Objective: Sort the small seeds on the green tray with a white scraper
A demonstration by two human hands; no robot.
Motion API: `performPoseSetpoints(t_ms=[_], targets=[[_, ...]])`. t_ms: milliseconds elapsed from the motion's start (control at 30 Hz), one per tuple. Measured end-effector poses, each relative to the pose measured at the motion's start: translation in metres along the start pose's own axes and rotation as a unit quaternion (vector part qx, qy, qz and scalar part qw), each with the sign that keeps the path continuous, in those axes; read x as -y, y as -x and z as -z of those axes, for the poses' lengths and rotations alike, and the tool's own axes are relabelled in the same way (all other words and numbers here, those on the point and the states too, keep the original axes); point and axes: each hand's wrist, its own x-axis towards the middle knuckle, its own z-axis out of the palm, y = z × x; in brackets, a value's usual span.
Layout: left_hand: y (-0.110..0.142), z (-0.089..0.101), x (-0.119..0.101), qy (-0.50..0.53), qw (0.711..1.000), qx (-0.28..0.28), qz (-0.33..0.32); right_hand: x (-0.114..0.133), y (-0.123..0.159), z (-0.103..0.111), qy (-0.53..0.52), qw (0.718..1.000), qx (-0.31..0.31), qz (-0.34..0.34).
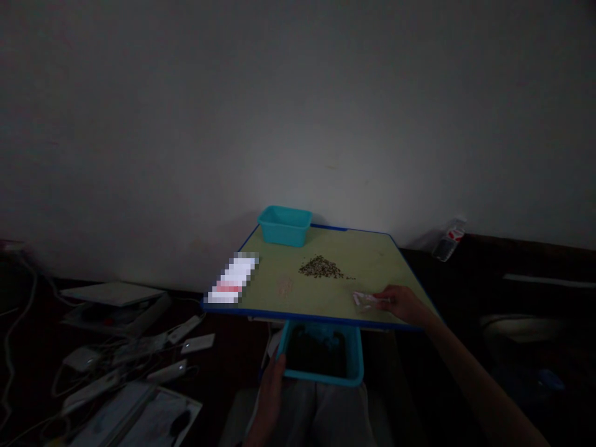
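My right hand [401,302] pinches a small clear plastic bag [364,300] low over the front right of the board table [372,254]. Against the left side of a turquoise plastic tub [321,377], my left hand [274,380] grips the wall near its front corner. This tub sits on my lap, partly under the table's front edge, with dark material [316,354] inside that I cannot make out. Behind the bag, a heap of small dark and pale grains [321,267] lies on the tabletop. A thin patch of pale bits [285,286] is spread left of the bag.
A second turquoise tub [285,230] stands at the table's back left by the wall. A blurred-out bright rectangle [233,279] lies at the left edge. Power strips and cables [139,354] clutter the floor at left. A packet [449,239] leans at right.
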Motion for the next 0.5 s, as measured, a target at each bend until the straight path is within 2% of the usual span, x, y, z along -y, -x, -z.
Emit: performPoseSetpoints(t_ms=[67,233,333,500], targets=[[0.000,0.001,0.005,0.006,1.000,-0.006,0.025,0.008,-0.004,-0.003,0.005,1.000,0.008,0.012],[0.001,0.002,0.007,0.020,0.999,0.003,0.028,0.041,-0.015,-0.006,0.049,0.998,0.024,0.041],[0.002,0.002,0.003,0.009,0.999,-0.009,0.040,0.065,-0.023,-0.010,0.070,0.995,0.032,0.060],[0.005,0.000,-0.010,0.026,0.999,0.003,0.027,0.097,-0.037,-0.024,0.104,0.992,0.028,0.069]])
